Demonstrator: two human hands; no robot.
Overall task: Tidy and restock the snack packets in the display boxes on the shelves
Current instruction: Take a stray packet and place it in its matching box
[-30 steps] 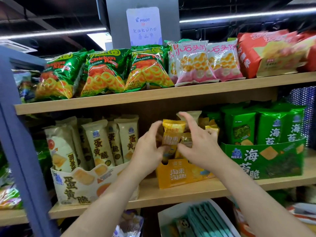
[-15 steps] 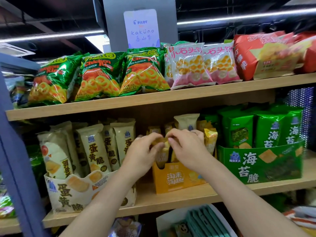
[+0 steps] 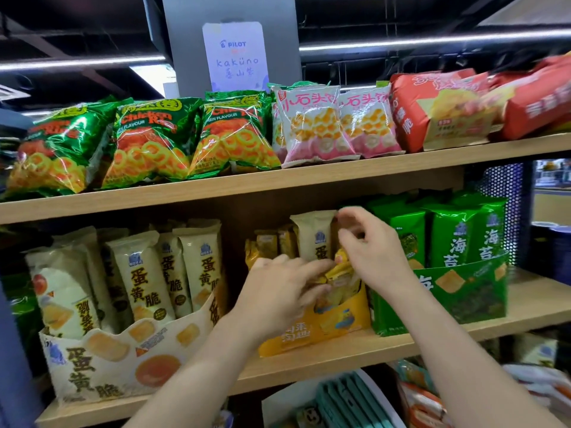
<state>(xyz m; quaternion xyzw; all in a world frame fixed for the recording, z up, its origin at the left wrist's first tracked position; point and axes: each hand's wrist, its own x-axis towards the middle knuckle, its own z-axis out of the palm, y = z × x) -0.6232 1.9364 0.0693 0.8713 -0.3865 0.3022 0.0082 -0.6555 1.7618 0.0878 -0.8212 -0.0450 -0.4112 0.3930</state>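
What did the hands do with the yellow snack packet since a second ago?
It went down: then both hands held it up above the yellow box; now the left hand presses the yellow packets in, while the right hand lifts off, fingers loose. Neighbouring boxes stayed put.

Left hand (image 3: 279,291) flat, right hand (image 3: 370,248) pinching.

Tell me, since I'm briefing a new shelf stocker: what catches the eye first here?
Both hands meet at the yellow display box in the middle of the lower shelf, the left hand pressing on its yellow packets and the right hand reaching in above them. A cream packet stands in that box, matching those in the cream box to the left.
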